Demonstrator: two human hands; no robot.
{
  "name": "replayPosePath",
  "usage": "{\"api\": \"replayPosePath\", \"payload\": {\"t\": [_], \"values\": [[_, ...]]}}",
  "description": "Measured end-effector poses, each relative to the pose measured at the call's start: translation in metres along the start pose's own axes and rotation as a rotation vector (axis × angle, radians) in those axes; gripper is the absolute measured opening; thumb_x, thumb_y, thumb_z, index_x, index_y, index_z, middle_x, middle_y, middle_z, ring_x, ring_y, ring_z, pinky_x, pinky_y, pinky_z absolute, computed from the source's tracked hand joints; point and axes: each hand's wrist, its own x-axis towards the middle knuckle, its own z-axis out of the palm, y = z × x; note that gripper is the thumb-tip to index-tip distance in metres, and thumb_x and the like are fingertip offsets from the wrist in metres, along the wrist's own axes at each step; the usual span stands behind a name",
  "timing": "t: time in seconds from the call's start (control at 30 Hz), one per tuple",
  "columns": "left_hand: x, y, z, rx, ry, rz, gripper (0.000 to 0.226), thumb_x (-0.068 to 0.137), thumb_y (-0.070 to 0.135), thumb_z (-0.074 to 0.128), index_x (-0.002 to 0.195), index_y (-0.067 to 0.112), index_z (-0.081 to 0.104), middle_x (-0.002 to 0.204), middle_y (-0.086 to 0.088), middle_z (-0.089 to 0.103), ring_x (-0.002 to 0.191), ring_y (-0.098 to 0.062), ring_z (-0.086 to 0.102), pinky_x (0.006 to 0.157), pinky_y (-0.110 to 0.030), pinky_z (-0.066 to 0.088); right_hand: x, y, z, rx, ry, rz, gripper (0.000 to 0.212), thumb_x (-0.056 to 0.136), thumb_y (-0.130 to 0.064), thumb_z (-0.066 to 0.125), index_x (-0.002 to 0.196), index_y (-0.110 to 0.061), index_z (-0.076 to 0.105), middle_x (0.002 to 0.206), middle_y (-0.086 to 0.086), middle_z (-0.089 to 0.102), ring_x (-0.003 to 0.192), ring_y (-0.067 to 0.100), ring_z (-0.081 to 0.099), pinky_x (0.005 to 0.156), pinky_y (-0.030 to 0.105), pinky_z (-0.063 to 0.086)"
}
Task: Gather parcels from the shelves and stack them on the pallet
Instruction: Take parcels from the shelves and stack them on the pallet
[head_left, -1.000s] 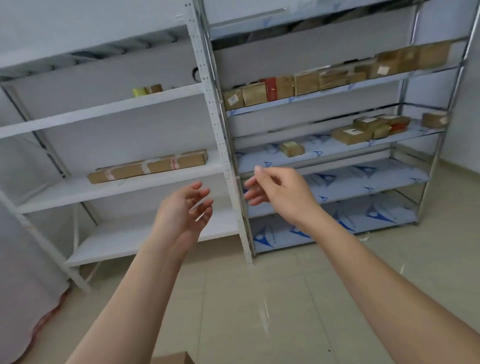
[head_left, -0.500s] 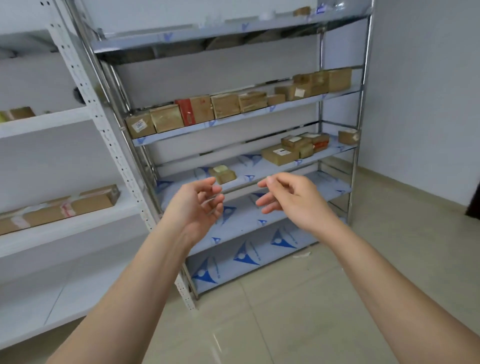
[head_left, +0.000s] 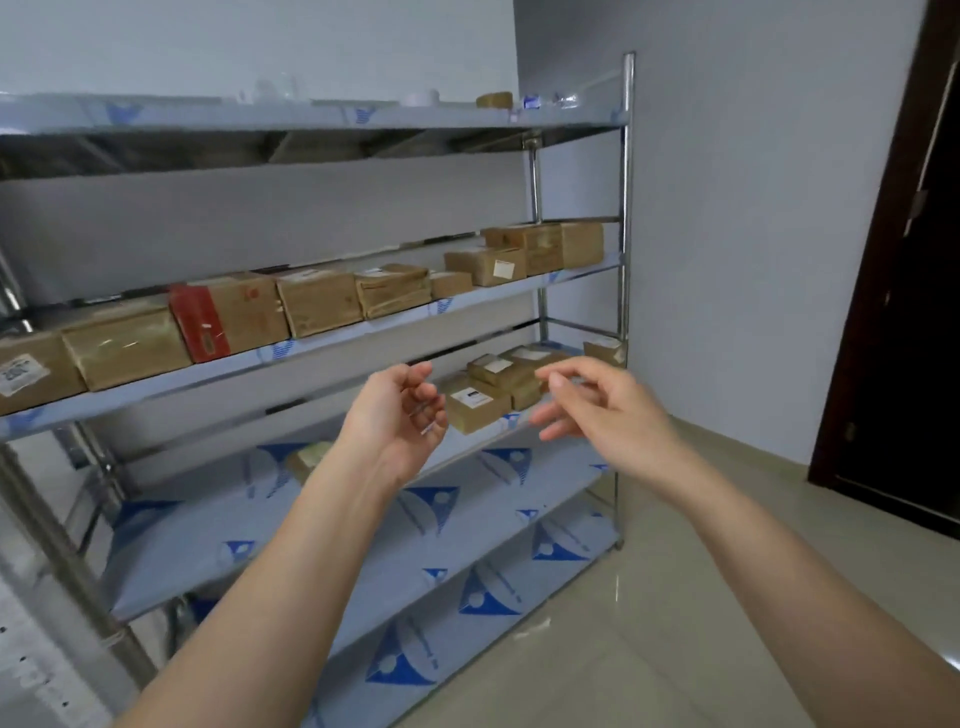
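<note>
Brown cardboard parcels stand on a steel shelf rack (head_left: 627, 208). Several line the upper shelf, among them a box with a red side (head_left: 228, 317) and a labelled box (head_left: 488, 266). On the shelf below lies a cluster of small labelled parcels (head_left: 475, 404), with one more small parcel (head_left: 605, 351) at the right post and another (head_left: 306, 460) partly hidden behind my left forearm. My left hand (head_left: 397, 421) and my right hand (head_left: 597, 410) are raised in front of that cluster, fingers loosely curled, both empty. The pallet is out of view.
The two lowest shelves (head_left: 467, 525) carry only blue-printed film. Small items, including a tape roll (head_left: 494, 100), sit on the top shelf. A dark door (head_left: 904, 312) stands at the right. Beige tiled floor (head_left: 649, 649) lies in front of the rack.
The view has swung right and closer to the steel rack; the white shelf unit has left the frame. Both hands stay raised and empty, now in front of the small parcels.
</note>
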Motion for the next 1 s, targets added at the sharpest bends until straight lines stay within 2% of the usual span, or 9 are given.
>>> {"api": "replayPosePath", "payload": {"t": [0.2,0.37,0.47,0.57,0.7,0.9,1.0], "values": [[0.098,-0.030,0.065,0.074,-0.077,-0.056,0.019,0.095,0.008,0.046,0.091,0.014,0.063,0.046,0.004,0.044,0.058,-0.013,0.046,0.059,-0.023,0.038,0.086,0.069,-0.039,-0.005,0.123,0.045,0.018,0.101,-0.026,0.050,0.116,-0.027,0.060,0.092,-0.003,0.074,0.078,0.010,0.073,0.091,0.041,0.055],[0.179,-0.048,0.124,0.111,-0.089,-0.011,0.011,0.095,0.010,0.056,0.093,0.012,0.067,0.047,0.004,0.043,0.057,-0.011,0.046,0.061,-0.024,0.038,0.171,0.122,-0.070,0.008,0.148,0.010,0.032,0.100,-0.030,0.051,0.132,-0.029,0.048,0.100,-0.007,0.072,0.086,0.008,0.071,0.095,0.044,0.053],[0.233,-0.051,0.175,0.144,-0.107,0.019,0.006,0.094,0.013,0.061,0.095,0.013,0.067,0.049,0.005,0.051,0.056,-0.010,0.048,0.059,-0.023,0.040,0.228,0.155,-0.103,0.003,0.150,-0.002,0.036,0.100,-0.035,0.050,0.135,-0.032,0.044,0.102,-0.008,0.071,0.090,0.007,0.070,0.096,0.046,0.052],[0.283,-0.055,0.223,0.186,-0.141,0.057,0.013,0.097,0.012,0.056,0.102,0.014,0.068,0.064,0.001,0.062,0.056,-0.009,0.052,0.058,-0.022,0.045,0.291,0.178,-0.142,0.028,0.187,0.002,0.034,0.101,-0.031,0.049,0.135,-0.028,0.047,0.104,-0.006,0.070,0.089,0.010,0.070,0.096,0.046,0.052],[0.339,-0.057,0.263,0.301,-0.129,0.154,0.021,0.096,0.004,0.055,0.108,0.014,0.069,0.094,-0.008,0.069,0.062,-0.011,0.060,0.062,-0.024,0.052,0.371,0.202,-0.171,0.120,0.261,-0.005,0.021,0.102,-0.028,0.049,0.122,-0.029,0.053,0.101,-0.006,0.071,0.088,0.011,0.070,0.095,0.044,0.054],[0.428,-0.046,0.304,0.391,-0.049,0.255,0.022,0.095,0.004,0.055,0.106,0.016,0.070,0.101,-0.007,0.070,0.082,-0.018,0.063,0.065,-0.025,0.051,0.467,0.248,-0.168,0.124,0.238,0.014,0.024,0.102,-0.029,0.048,0.125,-0.032,0.053,0.107,-0.007,0.069,0.093,0.008,0.068,0.096,0.041,0.053],[0.480,-0.046,0.324,0.437,-0.055,0.320,0.021,0.096,0.006,0.055,0.104,0.017,0.070,0.100,-0.005,0.070,0.082,-0.017,0.064,0.070,-0.026,0.054,0.513,0.274,-0.165,0.114,0.248,0.036,0.027,0.102,-0.028,0.048,0.128,-0.029,0.053,0.112,-0.004,0.068,0.093,0.008,0.067,0.096,0.039,0.053]]}}
